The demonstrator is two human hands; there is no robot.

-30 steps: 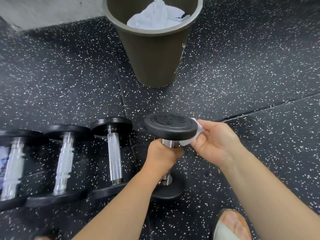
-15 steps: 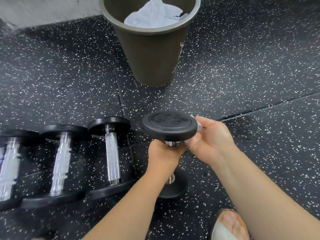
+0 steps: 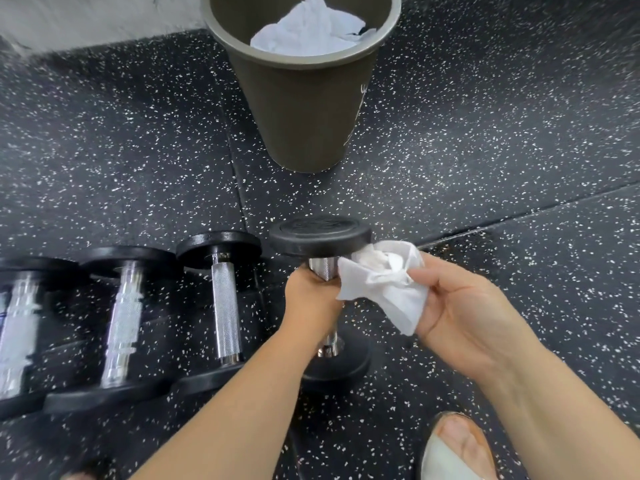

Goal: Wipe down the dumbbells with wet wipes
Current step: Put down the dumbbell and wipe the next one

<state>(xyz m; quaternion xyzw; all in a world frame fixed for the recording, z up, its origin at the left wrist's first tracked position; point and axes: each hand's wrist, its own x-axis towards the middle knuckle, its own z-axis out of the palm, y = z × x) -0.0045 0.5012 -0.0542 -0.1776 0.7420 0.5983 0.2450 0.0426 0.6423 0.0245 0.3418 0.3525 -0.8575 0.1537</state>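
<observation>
A black dumbbell [image 3: 320, 235] with a chrome handle stands tilted on its lower head on the speckled floor. My left hand [image 3: 311, 299] is wrapped around its handle just under the upper head. My right hand [image 3: 460, 313] holds a crumpled white wet wipe [image 3: 384, 289] beside the handle, touching the underside of the upper head's right edge. Three more dumbbells lie in a row to the left: one [image 3: 225, 303] nearest, one [image 3: 124, 323] in the middle, and one [image 3: 17, 330] at the frame's edge.
An olive bin [image 3: 304, 109] with used white wipes inside stands behind the held dumbbell. A foot in a sandal [image 3: 457, 448] is at the bottom right. A pale wall [image 3: 86, 19] runs along the top left. Black speckled rubber floor lies to the right.
My right hand has pulled back from the upper head's rim and turned palm up, so the wipe now shows open beside the handle. The dumbbell has tipped slightly.
</observation>
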